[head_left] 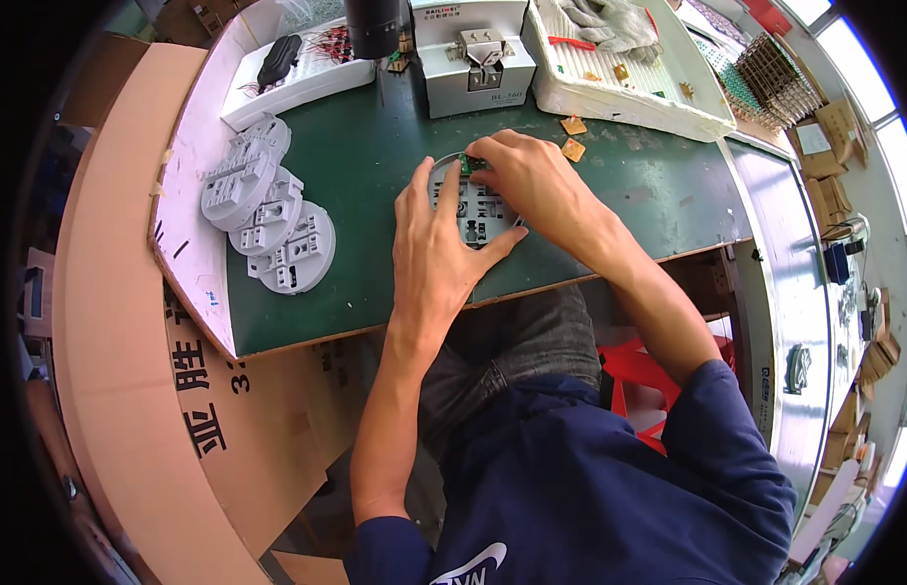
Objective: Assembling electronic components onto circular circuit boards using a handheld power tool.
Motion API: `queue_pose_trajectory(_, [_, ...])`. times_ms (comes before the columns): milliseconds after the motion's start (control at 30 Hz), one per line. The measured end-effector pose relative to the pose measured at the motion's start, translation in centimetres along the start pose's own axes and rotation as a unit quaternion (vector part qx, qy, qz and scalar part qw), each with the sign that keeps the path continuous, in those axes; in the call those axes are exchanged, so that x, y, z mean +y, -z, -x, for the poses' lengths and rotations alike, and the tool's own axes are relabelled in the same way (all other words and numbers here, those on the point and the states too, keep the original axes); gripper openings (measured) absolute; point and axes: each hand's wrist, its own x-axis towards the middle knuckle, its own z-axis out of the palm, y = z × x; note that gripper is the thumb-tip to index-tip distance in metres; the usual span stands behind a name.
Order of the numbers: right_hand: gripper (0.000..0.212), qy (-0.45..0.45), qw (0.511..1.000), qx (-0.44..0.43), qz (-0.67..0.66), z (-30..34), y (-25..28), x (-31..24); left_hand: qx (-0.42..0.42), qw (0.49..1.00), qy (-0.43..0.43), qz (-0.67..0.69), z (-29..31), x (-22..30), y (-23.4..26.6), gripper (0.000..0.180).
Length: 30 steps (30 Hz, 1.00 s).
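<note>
On the green tabletop in front of me lies a round grey plastic housing [482,210] with slots and raised parts. My left hand [429,244] grips it by the rim, fingers along its left and far side and the thumb on the near right edge. At its far edge my right hand [541,180] pinches a small green circuit board [470,166] between thumb and fingers. The board is against or just over the housing; whether it is seated is hidden by the fingertips. Several matching grey housings [295,252] overlap in a pile to the left.
A silver machine [478,83] stands at the back, beside a black cylinder [372,29]. White foam trays flank it: the left tray [317,86] holds wires, the right tray [629,109] a grey glove [624,27]. Small orange boards [572,149] lie near my right hand. A raised white border [195,244] edges the left.
</note>
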Motion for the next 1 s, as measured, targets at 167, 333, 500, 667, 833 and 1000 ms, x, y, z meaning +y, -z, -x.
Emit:
queue_pose_trajectory(167, [0.023, -0.016, 1.0, -0.002, -0.019, 0.2, 0.3, -0.1, 0.0, 1.0, 0.0, -0.018, 0.0, 0.0, -0.1, 0.088])
queue_pose_trajectory(333, [0.03, 0.022, 0.999, -0.001, -0.04, 1.8, 0.5, 0.5, 0.002, 0.999, -0.011, -0.04, 0.1, -0.1, -0.3, 0.086])
queue_pose_trajectory(500, [0.034, 0.02, 0.999, -0.03, -0.011, 2.4, 1.0, 0.2, -0.013, 0.999, 0.014, -0.03, 0.0, 0.3, -0.2, 0.083])
queue_pose_trajectory(667, [0.036, 0.02, 0.997, -0.001, -0.076, -0.2, 2.7, 2.2, -0.007, 0.998, -0.005, -0.058, 0.2, -0.2, -0.3, 0.083])
queue_pose_trajectory(833, [0.053, 0.0, 0.875, 0.22, -0.431, -10.5, 6.2, 1.3, -0.004, 0.998, -0.018, -0.06, 0.1, -0.3, -1.0, 0.086])
queue_pose_trajectory(1000, [0.065, 0.063, 0.88, 0.068, -0.466, -14.9, 10.4, -0.8, -0.008, 0.998, -0.02, -0.059, 0.2, -0.5, -0.8, 0.089])
